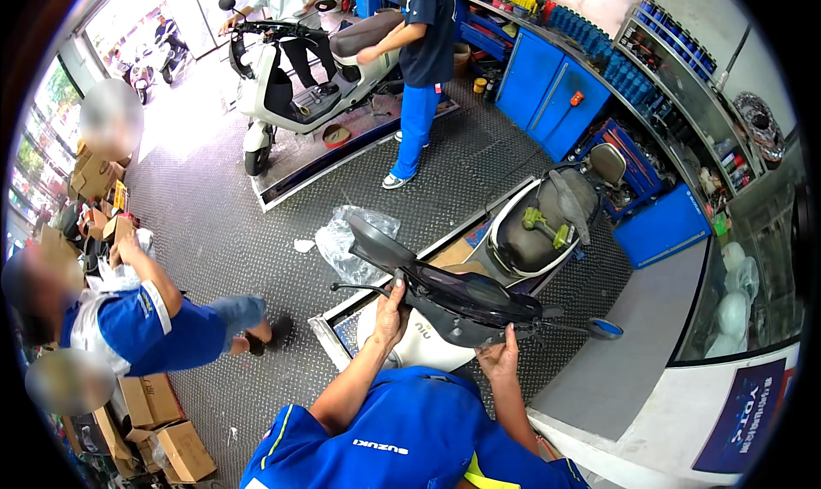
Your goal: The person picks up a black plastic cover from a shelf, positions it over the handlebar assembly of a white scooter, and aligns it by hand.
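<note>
A glossy black scooter front panel (pixel 457 333) lies across the handlebar area of a white scooter (pixel 404 339) in front of me. My left hand (pixel 391 316) grips the panel's left end, thumb up along its edge. At its lower right edge, my right hand (pixel 498 356) has the thumb on top and the fingers partly hidden underneath. A lever (pixel 351 287) sticks out beside my left hand. One mirror (pixel 605 328) juts out at the right; a dark, elongated part (pixel 376 246) rises at the upper left. Whether the panel is attached cannot be seen.
A green cordless drill (pixel 547 228) rests on the scooter's seat. Clear plastic wrap (pixel 355 237) lies on the floor. A person in blue (pixel 141 326) bends over boxes at left; two people stand by another scooter (pixel 316 95). Blue cabinets (pixel 552 91) line the right.
</note>
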